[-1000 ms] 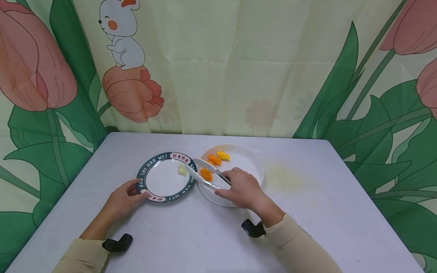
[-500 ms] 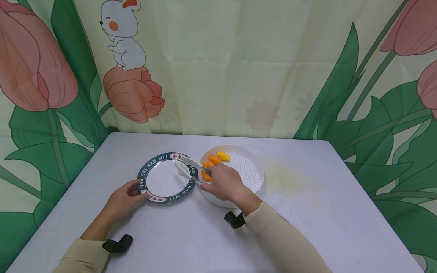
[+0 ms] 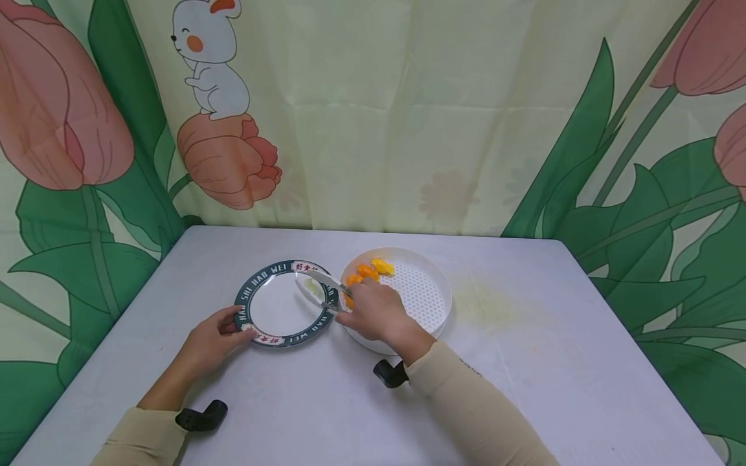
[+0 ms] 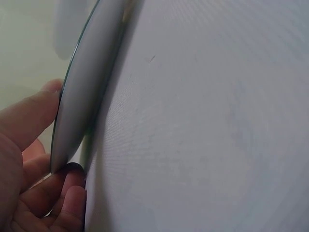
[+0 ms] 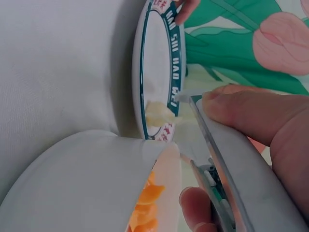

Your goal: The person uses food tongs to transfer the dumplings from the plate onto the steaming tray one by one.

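My left hand (image 3: pixel 212 340) grips the near-left rim of a white plate (image 3: pixel 280 307) with a dark lettered border, thumb on top and fingers beneath. In my right hand (image 3: pixel 379 310) is a pair of metal tongs (image 5: pixel 217 159) with pale tips. Those tips reach over the plate's right side, on either side of a pale yellowish-green piece (image 3: pixel 313 287). Below the right hand stands a round white tray (image 3: pixel 434 291) with a perforated bottom. Along its left side lie several orange pieces (image 3: pixel 366 272) and a yellow one (image 3: pixel 382 266), some hidden behind the hand.
A white cloth (image 3: pixel 524 362) covers the table, with a faint yellowish stain (image 3: pixel 486 301) right of the tray. Behind the far edge hangs a curtain (image 3: pixel 373 129) printed with tulips and a rabbit.
My right hand has moved left with the tongs, from over the tray until their tips surround the pale piece on the plate. The left hand and plate stay in place.
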`<action>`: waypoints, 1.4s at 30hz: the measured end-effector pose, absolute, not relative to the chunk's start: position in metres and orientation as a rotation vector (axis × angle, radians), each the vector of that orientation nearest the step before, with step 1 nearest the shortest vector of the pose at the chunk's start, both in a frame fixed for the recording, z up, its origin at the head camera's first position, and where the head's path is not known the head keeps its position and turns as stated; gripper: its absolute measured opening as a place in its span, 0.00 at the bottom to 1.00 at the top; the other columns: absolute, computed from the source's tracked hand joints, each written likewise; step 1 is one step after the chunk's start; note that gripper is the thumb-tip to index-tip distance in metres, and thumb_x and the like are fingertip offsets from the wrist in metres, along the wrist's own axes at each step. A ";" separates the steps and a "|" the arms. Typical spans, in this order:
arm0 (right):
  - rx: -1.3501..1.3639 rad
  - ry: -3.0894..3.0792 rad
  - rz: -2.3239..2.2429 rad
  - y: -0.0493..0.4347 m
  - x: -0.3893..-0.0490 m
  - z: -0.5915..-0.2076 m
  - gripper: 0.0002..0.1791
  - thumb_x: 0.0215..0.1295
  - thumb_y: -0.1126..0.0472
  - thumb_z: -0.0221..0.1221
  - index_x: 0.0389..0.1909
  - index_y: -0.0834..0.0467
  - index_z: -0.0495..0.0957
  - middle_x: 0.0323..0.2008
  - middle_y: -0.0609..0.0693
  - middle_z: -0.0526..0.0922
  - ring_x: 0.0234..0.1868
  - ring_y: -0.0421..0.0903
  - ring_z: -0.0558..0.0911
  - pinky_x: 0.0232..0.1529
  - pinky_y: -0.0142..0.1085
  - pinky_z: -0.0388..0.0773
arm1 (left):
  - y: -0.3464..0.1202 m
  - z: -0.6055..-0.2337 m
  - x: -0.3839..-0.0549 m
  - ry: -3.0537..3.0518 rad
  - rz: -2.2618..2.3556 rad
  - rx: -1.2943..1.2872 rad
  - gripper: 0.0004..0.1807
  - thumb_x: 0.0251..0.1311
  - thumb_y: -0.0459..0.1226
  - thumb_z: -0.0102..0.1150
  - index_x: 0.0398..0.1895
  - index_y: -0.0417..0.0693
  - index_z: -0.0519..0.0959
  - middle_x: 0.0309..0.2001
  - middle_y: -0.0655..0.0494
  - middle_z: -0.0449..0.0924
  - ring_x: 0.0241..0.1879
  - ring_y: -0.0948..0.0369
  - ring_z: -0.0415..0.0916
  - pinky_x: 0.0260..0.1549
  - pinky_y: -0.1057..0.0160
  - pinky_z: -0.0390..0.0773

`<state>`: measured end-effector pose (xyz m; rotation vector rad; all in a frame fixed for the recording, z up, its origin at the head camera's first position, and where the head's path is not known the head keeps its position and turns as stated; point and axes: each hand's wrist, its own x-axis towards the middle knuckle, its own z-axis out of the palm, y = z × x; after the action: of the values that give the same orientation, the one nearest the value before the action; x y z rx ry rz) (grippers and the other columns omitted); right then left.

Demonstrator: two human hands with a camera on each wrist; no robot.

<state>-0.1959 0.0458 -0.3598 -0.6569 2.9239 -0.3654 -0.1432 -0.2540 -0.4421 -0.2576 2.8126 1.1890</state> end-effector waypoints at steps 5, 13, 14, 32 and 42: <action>-0.662 2.923 -0.317 0.039 -0.194 -0.359 0.21 0.63 0.44 0.65 0.41 0.59 0.80 0.22 0.48 0.71 0.23 0.44 0.71 0.21 0.32 0.65 | -0.254 -0.442 -0.143 2.818 1.186 -0.252 0.47 0.61 0.52 0.68 0.73 0.32 0.60 0.60 0.28 0.71 0.58 0.38 0.69 0.56 0.41 0.74; -0.708 2.896 -0.233 0.031 -0.193 -0.363 0.21 0.64 0.45 0.65 0.43 0.60 0.79 0.26 0.48 0.74 0.29 0.44 0.73 0.24 0.33 0.70 | -0.254 -0.443 -0.143 2.816 1.183 -0.253 0.47 0.61 0.52 0.68 0.73 0.32 0.60 0.61 0.28 0.70 0.58 0.38 0.69 0.57 0.41 0.73; -0.710 2.895 -0.228 0.031 -0.193 -0.363 0.21 0.64 0.45 0.65 0.43 0.60 0.79 0.26 0.48 0.74 0.30 0.44 0.73 0.25 0.33 0.70 | -0.255 -0.443 -0.144 2.818 1.183 -0.253 0.47 0.61 0.52 0.68 0.73 0.32 0.60 0.61 0.28 0.70 0.58 0.38 0.69 0.57 0.41 0.73; -0.737 2.926 -0.578 0.046 -0.185 -0.362 0.26 0.65 0.47 0.64 0.56 0.60 0.81 0.38 0.49 0.79 0.36 0.45 0.74 0.33 0.34 0.72 | -0.255 -0.442 -0.145 2.802 1.190 -0.251 0.48 0.61 0.53 0.68 0.73 0.32 0.60 0.61 0.28 0.69 0.59 0.38 0.69 0.57 0.41 0.73; -0.645 2.985 -0.638 0.076 -0.182 -0.361 0.28 0.62 0.45 0.67 0.58 0.58 0.81 0.38 0.49 0.79 0.36 0.45 0.73 0.33 0.36 0.72 | -0.255 -0.440 -0.143 2.799 1.197 -0.248 0.47 0.61 0.52 0.68 0.73 0.33 0.60 0.61 0.28 0.70 0.58 0.38 0.69 0.56 0.41 0.74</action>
<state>-0.1820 0.0761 -0.3606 -0.6455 2.9853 -0.6384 -0.1430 -0.2548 -0.4403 -0.2485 2.7993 1.1971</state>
